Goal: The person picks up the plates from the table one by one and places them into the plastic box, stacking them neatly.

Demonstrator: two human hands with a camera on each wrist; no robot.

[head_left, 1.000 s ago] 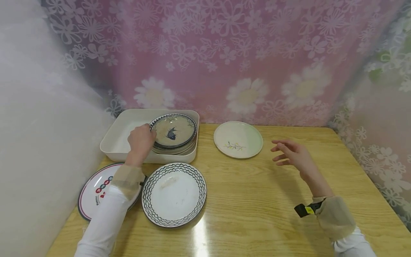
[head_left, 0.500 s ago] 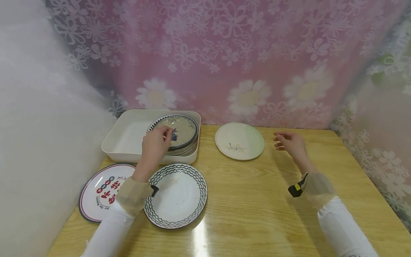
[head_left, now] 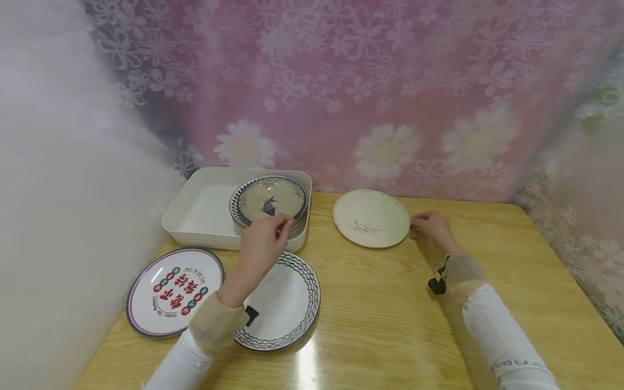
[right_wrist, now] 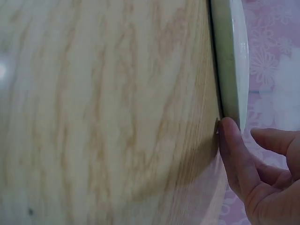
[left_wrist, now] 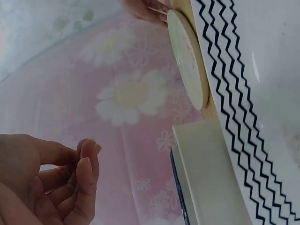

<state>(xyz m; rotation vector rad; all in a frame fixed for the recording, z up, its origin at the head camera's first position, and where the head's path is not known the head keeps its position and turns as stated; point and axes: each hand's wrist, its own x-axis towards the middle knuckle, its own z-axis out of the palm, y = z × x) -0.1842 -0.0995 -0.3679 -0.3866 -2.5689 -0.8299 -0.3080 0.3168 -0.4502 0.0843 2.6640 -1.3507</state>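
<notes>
My right hand point(head_left: 431, 227) is at the right edge of a pale green plate point(head_left: 370, 208) with a sprig pattern. In the right wrist view its fingertips point(right_wrist: 228, 125) touch the plate's rim from below, while the thumb stays apart from it. Loosely bent, my left hand point(head_left: 263, 246) holds nothing; it hovers over the far side of a white plate point(head_left: 287, 303) with a black zigzag rim. In the left wrist view its thumb and fingers meet with nothing visible between them.
A white bin point(head_left: 200, 211) at the back left holds a stack topped by a fish-pattern plate point(head_left: 268, 189). At the left lies a white plate point(head_left: 151, 287) with red lettering. A flowered curtain point(head_left: 336, 135) hangs behind the wooden table point(head_left: 370, 314).
My left hand has left the fish-pattern plate's rim and moved right and toward me. My right hand has come leftward to the edge of the green plate. The plates stay in place.
</notes>
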